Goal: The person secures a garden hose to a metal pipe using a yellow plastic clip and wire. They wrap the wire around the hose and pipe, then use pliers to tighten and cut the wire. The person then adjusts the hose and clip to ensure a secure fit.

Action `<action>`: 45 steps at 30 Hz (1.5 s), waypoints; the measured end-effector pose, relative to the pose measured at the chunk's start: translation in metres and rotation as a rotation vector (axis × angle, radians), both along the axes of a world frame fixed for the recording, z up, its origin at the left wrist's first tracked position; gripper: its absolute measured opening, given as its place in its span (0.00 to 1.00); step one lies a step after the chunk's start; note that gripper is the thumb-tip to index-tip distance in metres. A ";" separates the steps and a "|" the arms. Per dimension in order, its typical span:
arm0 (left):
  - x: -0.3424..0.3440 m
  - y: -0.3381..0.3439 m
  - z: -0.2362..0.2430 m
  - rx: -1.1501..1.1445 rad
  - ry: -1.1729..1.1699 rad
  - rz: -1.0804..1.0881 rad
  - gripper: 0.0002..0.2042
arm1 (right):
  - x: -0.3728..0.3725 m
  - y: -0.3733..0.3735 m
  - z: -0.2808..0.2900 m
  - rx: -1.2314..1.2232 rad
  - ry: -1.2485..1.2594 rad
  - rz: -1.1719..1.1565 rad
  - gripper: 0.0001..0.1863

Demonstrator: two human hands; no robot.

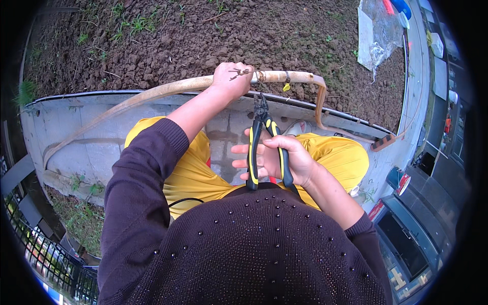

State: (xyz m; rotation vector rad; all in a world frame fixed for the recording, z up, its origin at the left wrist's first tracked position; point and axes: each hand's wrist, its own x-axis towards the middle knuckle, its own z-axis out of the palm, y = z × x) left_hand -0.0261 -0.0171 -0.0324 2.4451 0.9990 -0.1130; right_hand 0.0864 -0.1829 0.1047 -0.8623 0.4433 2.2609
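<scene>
My left hand [230, 81] is closed around a pale, dirt-stained hose [178, 85] that curves along the edge of the soil bed. Rusty wire [260, 76] is wound on the hose just right of that fist, with twisted ends lying over the knuckles. My right hand [295, 158], palm up, holds pliers [261, 108] with black and yellow handles. The thumb rests on the right handle and the fingers extend behind both, which are spread apart. The jaws point up, just below the wire. Farther right, a dark band [287, 77] circles the hose, with a small yellow piece below.
Clumpy brown soil [168, 46] with sparse weeds fills the far side behind a low edging. Grey paving [101, 129] lies below my knees in yellow trousers. A brick-like block [383, 143] sits near the hose at right. Clear plastic sheeting [381, 38] lies at the upper right.
</scene>
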 end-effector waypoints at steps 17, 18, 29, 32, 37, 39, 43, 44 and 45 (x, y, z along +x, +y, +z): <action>0.005 -0.002 -0.004 -0.058 0.028 0.031 0.05 | -0.007 0.017 -0.026 0.110 0.289 -0.279 0.26; 0.004 -0.002 -0.004 -0.055 0.017 0.030 0.05 | -0.007 0.018 -0.027 0.118 0.295 -0.290 0.27; 0.002 -0.004 -0.002 -0.027 -0.019 0.024 0.04 | -0.011 0.020 -0.033 0.129 0.415 -0.376 0.29; 0.003 -0.004 -0.001 -0.017 -0.019 0.015 0.04 | -0.015 0.019 -0.032 0.126 0.458 -0.386 0.29; 0.002 -0.004 0.000 -0.026 0.000 0.010 0.03 | -0.018 0.016 -0.029 0.084 0.408 -0.325 0.29; 0.001 -0.002 0.001 -0.012 -0.001 -0.003 0.03 | -0.016 0.017 -0.027 0.054 0.334 -0.277 0.28; 0.002 -0.002 -0.002 0.011 0.008 -0.020 0.04 | -0.018 0.008 -0.045 0.039 0.054 -0.140 0.26; 0.002 -0.002 -0.004 0.016 -0.001 -0.015 0.04 | -0.020 0.006 -0.049 0.061 0.007 -0.128 0.26; 0.002 -0.002 -0.005 0.020 -0.011 -0.009 0.04 | -0.019 0.004 -0.048 0.062 -0.017 -0.132 0.25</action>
